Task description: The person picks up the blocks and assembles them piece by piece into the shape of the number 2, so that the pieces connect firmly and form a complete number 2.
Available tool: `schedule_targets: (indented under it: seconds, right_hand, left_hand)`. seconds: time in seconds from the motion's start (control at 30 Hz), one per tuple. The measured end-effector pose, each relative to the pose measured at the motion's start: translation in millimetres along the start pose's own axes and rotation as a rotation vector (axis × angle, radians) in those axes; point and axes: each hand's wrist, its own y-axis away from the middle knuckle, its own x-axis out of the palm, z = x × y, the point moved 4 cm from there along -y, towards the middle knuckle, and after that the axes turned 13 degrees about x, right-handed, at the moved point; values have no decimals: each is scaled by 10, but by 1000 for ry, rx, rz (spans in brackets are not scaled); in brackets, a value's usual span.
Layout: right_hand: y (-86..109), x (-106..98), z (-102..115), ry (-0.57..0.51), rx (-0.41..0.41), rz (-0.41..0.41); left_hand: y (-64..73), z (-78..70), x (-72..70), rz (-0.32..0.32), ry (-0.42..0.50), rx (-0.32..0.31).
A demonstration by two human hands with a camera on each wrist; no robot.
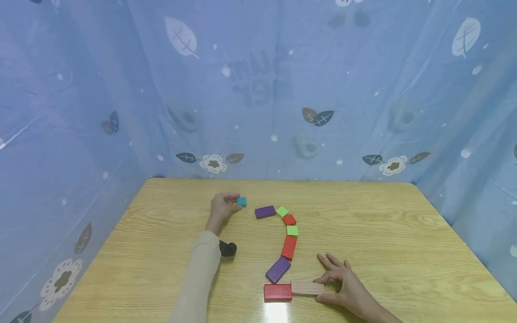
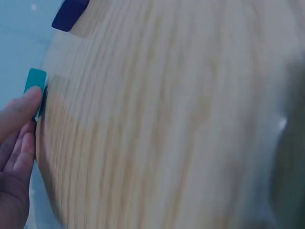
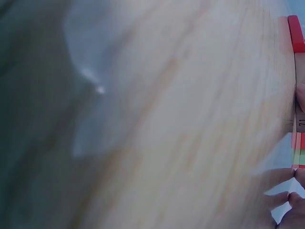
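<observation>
In the head view my left hand (image 1: pixel 222 208) pinches a small teal block (image 1: pixel 241 202) between thumb and fingers at the far side of the table. The same teal block (image 2: pixel 36 81) shows at the edge of the left wrist view, under my thumb. Just right of it lies a purple block (image 1: pixel 265 212), apart from it. Near the front, my right hand (image 1: pixel 347 287) grips the right end of a plain wooden block (image 1: pixel 307 288) between thumb and a finger, the other fingers spread. That block's left end meets a red block (image 1: pixel 278 292).
A curved row runs between the hands: a green block (image 1: pixel 282 211), small red block (image 1: pixel 289 220), second green block (image 1: pixel 292 231), long red block (image 1: pixel 288 247) and purple block (image 1: pixel 278 269). A black object (image 1: pixel 228 249) sits beside my left forearm. Blue patterned curtains (image 1: pixel 258 89) surround the table.
</observation>
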Motion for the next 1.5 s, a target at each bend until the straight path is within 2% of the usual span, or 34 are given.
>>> schedule_targets:
  seconds: [0.2, 0.3, 0.57, 0.77, 0.93, 1.03, 1.17, 1.33, 1.5]
  right_hand:
    - [-11, 1, 22, 4, -11, -13]
    - [-14, 3, 26, -4, -4, -3]
    - [-16, 6, 31, -7, 11, 4]
    - [-25, -4, 30, -2, 21, 10]
    - [-36, -32, 22, 15, 43, 1]
    - [-39, -39, 11, 5, 72, 15]
    - [-33, -22, -3, 4, 80, 21]
    - [-16, 3, -16, 6, 45, -2]
    - [-19, -4, -6, 24, 23, -21]
  left_hand:
    - [38, -112, -112, 68, -39, -8]
    - [66, -161, -182, 83, -95, 13]
    - [174, -179, -272, 27, -204, 71]
    - [313, -279, -230, -61, -253, 125]
    - [369, -357, -112, -72, -304, 201]
    - [402, -384, -39, -73, -322, 217]
    - [459, -397, 35, -82, -332, 192]
    - [530, -384, 67, -120, -317, 138]
    - [575, -378, 46, -198, -331, 90]
